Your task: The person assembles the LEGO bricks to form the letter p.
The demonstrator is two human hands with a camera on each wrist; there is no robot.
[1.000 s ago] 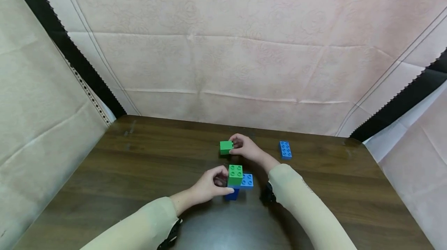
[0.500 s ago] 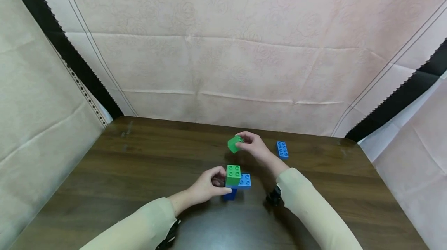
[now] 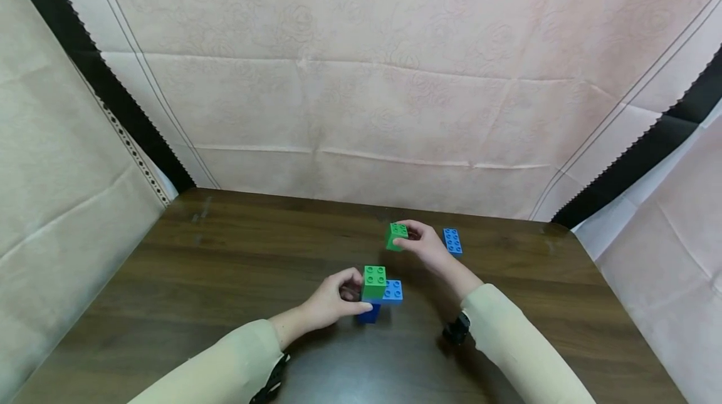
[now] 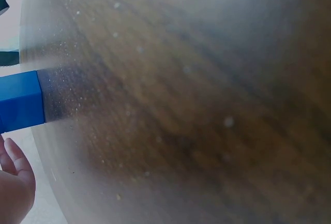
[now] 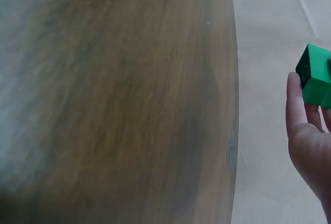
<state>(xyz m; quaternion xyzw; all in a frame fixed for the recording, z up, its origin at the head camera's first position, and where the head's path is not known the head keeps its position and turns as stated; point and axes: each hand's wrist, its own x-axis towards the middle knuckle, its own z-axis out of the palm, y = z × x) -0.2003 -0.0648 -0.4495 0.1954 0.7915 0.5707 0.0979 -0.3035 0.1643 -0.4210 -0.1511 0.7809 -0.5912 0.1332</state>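
Observation:
My left hand (image 3: 329,304) grips a small stack of toy building bricks from its left side, thumb in front and fingers curled behind. At the bottom of the stack is a dark blue brick (image 3: 369,314); a lighter blue brick (image 3: 393,291) lies across it, jutting right, and a green brick (image 3: 375,282) sits on top. In the left wrist view the dark blue brick (image 4: 23,102) shows beside the fingers. Beyond the stack, my right hand (image 3: 427,247) pinches a second green brick (image 3: 397,237), studs up. The right wrist view shows this green brick (image 5: 316,79) between thumb and fingers.
A loose blue brick (image 3: 452,241) lies just behind the right hand, near the far edge of the dark wooden table (image 3: 271,241). Past that edge hangs a pale patterned cloth (image 3: 350,109), with more cloth at both sides.
My right hand has moved right and turned the green brick, so its studs now face up. The left hand stays on the stack, and the head view has shifted slightly.

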